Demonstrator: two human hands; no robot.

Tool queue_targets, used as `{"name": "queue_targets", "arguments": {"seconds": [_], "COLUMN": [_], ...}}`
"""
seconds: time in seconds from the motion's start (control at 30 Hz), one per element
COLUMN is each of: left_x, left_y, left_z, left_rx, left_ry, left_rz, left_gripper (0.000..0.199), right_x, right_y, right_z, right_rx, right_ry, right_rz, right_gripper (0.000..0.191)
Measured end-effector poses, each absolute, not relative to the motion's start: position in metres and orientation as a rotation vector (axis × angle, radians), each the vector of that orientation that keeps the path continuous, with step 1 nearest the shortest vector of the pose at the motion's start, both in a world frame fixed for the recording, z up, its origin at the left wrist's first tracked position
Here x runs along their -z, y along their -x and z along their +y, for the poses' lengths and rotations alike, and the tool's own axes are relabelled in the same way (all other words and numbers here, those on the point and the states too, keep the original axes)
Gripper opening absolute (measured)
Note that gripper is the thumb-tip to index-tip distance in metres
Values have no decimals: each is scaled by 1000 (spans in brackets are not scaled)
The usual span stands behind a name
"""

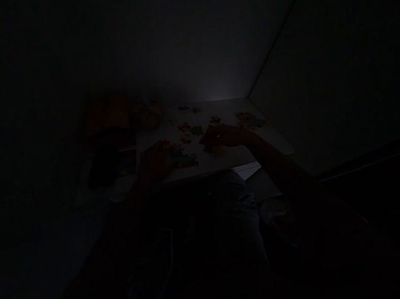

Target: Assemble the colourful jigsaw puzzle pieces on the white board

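Observation:
The picture is very dark. My left hand (153,161) lies on the white tabletop (236,157), its fingers seemingly laid out flat at the left side of a joined group of greenish jigsaw puzzle pieces (186,159). To the right, my right hand (225,135) is closed in a pinch, fingertips pointing left and down close to the surface. Whatever sits between them is too dark to make out. A yellowish puzzle piece (216,151) shows just under this hand. Beyond the hands lie orange and green puzzle pieces (189,132).
A puzzle piece (215,120) lies behind my right hand, and a pile of pieces (250,120) is farther right. More pieces (189,109) lie near the back edge. An orange bag-like object (107,115) and a dark object (103,169) are at left. A wall rises behind.

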State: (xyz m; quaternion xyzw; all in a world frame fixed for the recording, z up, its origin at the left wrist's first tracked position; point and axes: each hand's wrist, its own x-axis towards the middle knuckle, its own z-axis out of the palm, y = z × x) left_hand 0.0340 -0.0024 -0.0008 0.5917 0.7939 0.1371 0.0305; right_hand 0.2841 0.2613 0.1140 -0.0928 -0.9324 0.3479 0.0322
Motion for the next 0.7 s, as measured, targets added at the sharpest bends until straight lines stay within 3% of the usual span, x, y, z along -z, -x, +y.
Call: {"name": "queue_targets", "arguments": {"seconds": [0.2,0.5,0.7], "left_x": [4,9,4], "left_y": [-32,-32,-34], "left_z": [-2,-1,-2], "left_rx": [-410,-409,-404], "left_ry": [-1803,-1760,-1754], "left_rz": [2433,2444,2453], "left_gripper": [78,79,85], "right_x": [-44,8,31], "right_y": [-253,-309,-322], "right_z": [261,245,226], "right_rx": [-1005,-501,-471], "right_ry": [312,553,670], "right_rz": [-3002,-2740,-2721], "right_gripper": [12,49,48]}}
